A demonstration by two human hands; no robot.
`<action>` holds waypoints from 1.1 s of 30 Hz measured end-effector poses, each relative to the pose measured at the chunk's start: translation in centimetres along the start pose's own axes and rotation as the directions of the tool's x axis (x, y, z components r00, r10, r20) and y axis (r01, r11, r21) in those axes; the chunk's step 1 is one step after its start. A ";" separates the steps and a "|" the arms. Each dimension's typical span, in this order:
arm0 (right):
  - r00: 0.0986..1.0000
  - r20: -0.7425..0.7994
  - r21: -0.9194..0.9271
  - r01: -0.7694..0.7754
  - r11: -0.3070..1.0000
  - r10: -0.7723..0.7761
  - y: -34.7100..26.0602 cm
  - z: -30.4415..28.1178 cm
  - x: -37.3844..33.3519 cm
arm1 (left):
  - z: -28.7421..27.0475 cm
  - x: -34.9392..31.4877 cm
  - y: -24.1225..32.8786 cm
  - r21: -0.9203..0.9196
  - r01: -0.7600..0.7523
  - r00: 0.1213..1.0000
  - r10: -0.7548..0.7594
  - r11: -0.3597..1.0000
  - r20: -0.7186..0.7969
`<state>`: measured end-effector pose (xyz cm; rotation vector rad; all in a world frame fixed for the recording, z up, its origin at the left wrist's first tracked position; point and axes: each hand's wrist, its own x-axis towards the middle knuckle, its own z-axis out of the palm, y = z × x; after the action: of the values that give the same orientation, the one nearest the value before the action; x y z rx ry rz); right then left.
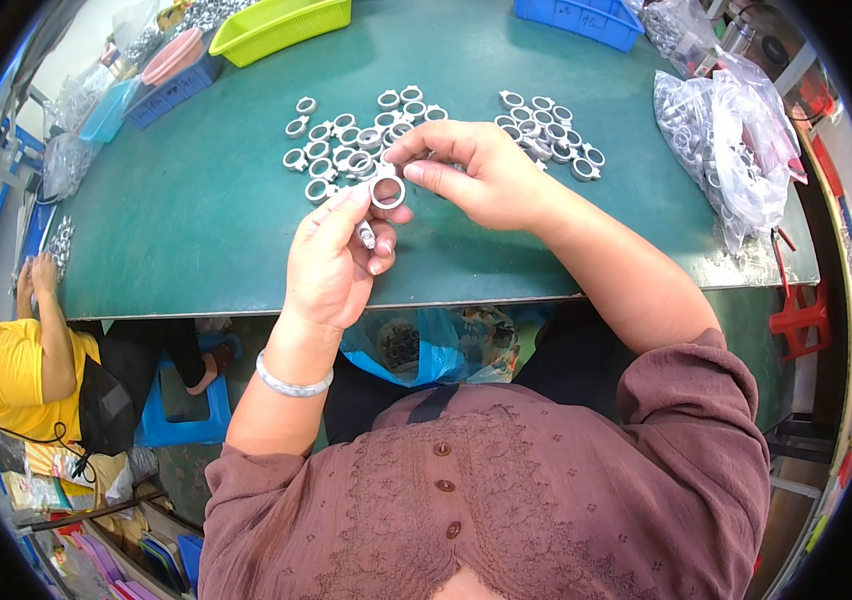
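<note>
A dark green counter (206,210) fills the far half of the view, its near edge curving above the person's lap. Over its middle, the left hand (331,265) and the right hand (476,175) meet on a silver metal ring (387,191): the left fingers (351,205) pinch its left side, with a small metal pin (367,235) tucked under the thumb, and the right fingers (426,172) are closed on its right side. Just beyond the hands lie two loose clusters of matching rings, the left cluster (346,145) and the right cluster (546,130), flat on the counter. At the far edge stand a lime-green basket (276,25), a blue crate (581,18) and a pink tray (174,55). Clear plastic bags of rings (726,140) slump at the right end of the counter. A blue bag (426,345) hangs below the near edge. At the near left, another person in a yellow shirt (6,375) sits by a blue stool (186,405).
</note>
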<state>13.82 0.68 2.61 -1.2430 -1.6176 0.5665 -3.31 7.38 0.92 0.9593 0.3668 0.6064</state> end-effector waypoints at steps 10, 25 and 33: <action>0.996 0.080 0.234 -0.064 0.970 0.046 0.1 -0.2 0.2 | 0.0 0.0 0.3 -0.077 0.076 0.996 -0.073 0.994 0.047; 0.978 0.171 0.306 -0.164 0.938 0.115 0.2 -0.8 0.4 | 0.4 -0.3 0.7 -0.205 0.167 0.985 -0.151 0.964 0.088; 0.989 0.112 0.278 -0.121 0.953 0.093 -0.2 -0.6 0.2 | -0.1 -0.2 0.6 -0.195 0.184 0.980 -0.165 0.964 0.109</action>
<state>14.23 0.73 3.08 -1.1059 -1.4911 0.9077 -3.73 7.57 1.42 0.7461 0.2967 0.4278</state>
